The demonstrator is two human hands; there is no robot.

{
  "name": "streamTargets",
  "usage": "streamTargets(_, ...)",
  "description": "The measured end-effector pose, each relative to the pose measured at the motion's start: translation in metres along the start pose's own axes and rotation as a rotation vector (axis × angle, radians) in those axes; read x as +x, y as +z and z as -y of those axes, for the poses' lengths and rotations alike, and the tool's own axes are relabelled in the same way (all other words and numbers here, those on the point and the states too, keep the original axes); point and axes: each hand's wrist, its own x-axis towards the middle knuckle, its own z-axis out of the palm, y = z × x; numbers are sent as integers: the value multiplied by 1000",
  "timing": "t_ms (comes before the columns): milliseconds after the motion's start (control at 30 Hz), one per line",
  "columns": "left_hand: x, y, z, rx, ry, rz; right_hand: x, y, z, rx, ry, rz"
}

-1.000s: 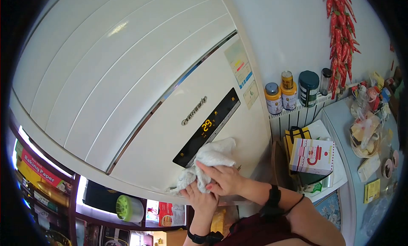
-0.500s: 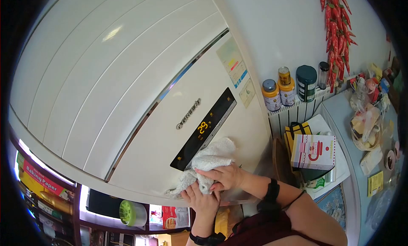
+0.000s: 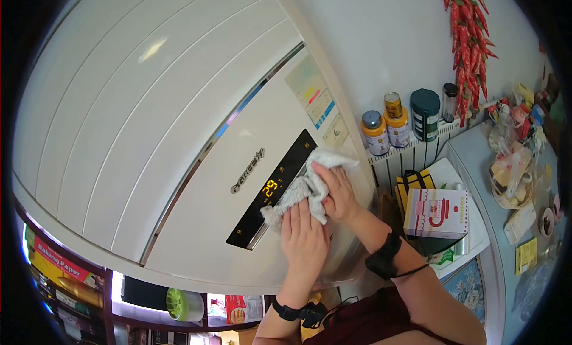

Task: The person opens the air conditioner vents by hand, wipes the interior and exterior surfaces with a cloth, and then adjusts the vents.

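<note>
A crumpled white cloth lies pressed against the front panel of a white air conditioner, over the lower right edge of its black display strip. My left hand holds the lower part of the cloth, fingers pointing up over it. Just to its upper right, my right hand grips the cloth with the thumb raised along it. Part of each hand's fingertips is hidden in the folds. A lit yellow 29 shows on the display beside the cloth.
Jars and a dark green canister stand on a radiator. Red chili strings hang on the wall. A pink-white box sits to the right, near a cluttered grey-blue table. Shelves with a baking paper box are lower left.
Both hands have moved up and to the right along the panel with the cloth, uncovering the lower end of the display strip. The hands are now farther apart.
</note>
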Motion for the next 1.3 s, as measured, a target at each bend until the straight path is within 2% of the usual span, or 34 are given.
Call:
streamTargets(33, 6, 1, -3, -10, 2, -18, 2, -5, -1, 32, 72, 33)
streamTargets(133, 19, 4, -7, 8, 21, -26, 8, -4, -6, -4, 110, -42)
streamTargets(267, 14, 2, -5, -28, 4, 4, 4, 0, 7, 21, 155, -19)
streamTargets(367, -8, 3, 1, -51, -22, 6, -2, 3, 24, 25, 122, 20)
streamTargets(533, -69, 6, 20, 3, -100, 24, -31, 19, 65, 99, 131, 192)
streamTargets(600, -95, 1, 28, -10, -202, 57, -37, 24, 86, 158, 114, 274)
streamTargets(700, -119, -14, 35, 76, -279, 34, -45, 32, 113, 252, 184, 633)
streamTargets(800, -132, -22, 43, 148, -323, -62, -47, 52, 121, 239, -116, 420)
streamTargets(833, -135, -23, 45, 151, -344, -75, -45, 53, 125, 275, -130, 446)
streamTargets(933, -133, -30, 45, 192, -364, -67, -20, 56, 125, 211, -288, 332)
streamTargets(1100, -110, -32, 44, 175, -403, -97, -5, 51, 107, 126, -208, 285)
streamTargets(1167, -94, -33, 42, 206, -333, -106, 1, 46, 97, 64, -170, 240)
streamTargets(1300, -56, -36, 31, 146, -283, -61, 9, 28, 75, 46, 16, 311)
